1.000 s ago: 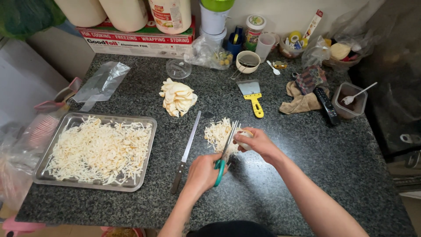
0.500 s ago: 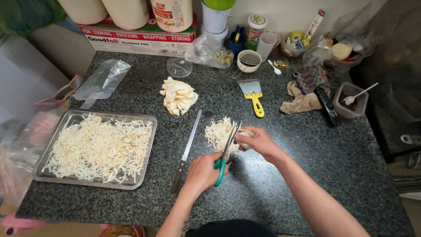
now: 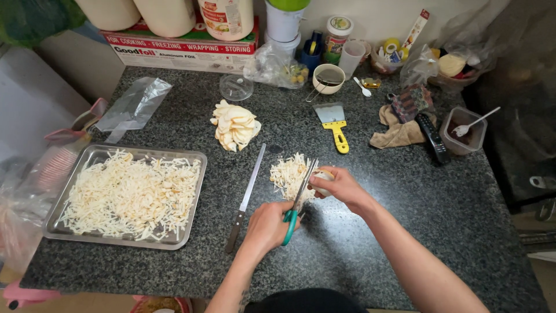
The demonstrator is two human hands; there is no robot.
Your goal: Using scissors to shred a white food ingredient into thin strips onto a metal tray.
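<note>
My left hand (image 3: 267, 225) grips green-handled scissors (image 3: 295, 200), their blades pointing up towards a small heap of pale shreds (image 3: 288, 173) on the dark granite counter (image 3: 405, 220). My right hand (image 3: 340, 188) pinches a pale mushroom piece (image 3: 322, 176) right against the scissor blades. A long knife (image 3: 247, 197) lies on the counter just left of my left hand. Further back sits a clump of whole pale mushrooms (image 3: 234, 125).
A metal tray (image 3: 197, 191) full of shredded mushroom sits at the left. A yellow-handled scraper (image 3: 335, 123), a brown cloth (image 3: 398, 133), a cup (image 3: 328, 78), jars, a foil box (image 3: 174, 51) and plastic bags line the back. A tub with a spoon (image 3: 461, 130) stands right.
The scissors have tilted a little more upright against the piece in my right hand. Both hands stay in the same place above the shred heap.
</note>
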